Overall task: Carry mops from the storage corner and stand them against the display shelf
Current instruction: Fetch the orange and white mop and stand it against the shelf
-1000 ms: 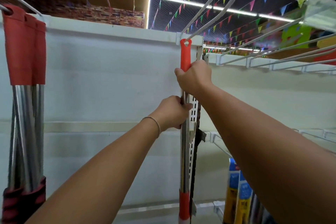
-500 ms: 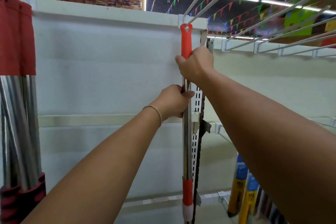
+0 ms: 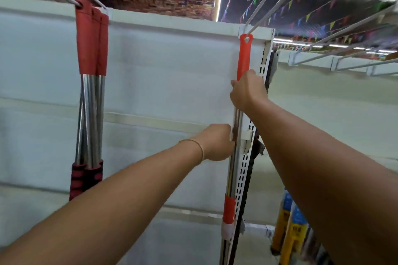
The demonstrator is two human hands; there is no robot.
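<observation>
A mop handle (image 3: 244, 58) with an orange top grip and a steel shaft hangs by its eyelet from a metal peg at the white display shelf panel (image 3: 168, 66). My right hand (image 3: 247, 90) grips the handle at the lower end of the orange grip. My left hand (image 3: 217, 142) holds the steel shaft lower down; a thin bracelet circles that wrist. An orange and white collar (image 3: 228, 215) sits further down the shaft. The mop head is out of view.
Several red-topped steel mop handles (image 3: 90, 101) hang from a peg at the left. Long metal pegs (image 3: 269, 4) jut out overhead. A slotted white upright (image 3: 245, 170) runs beside the held handle. Yellow and blue packages (image 3: 288, 217) stand at lower right.
The view has swung left and up, so the hanging red-topped handles show more fully. My right hand has slid slightly down the orange grip; both hands stay on the handle.
</observation>
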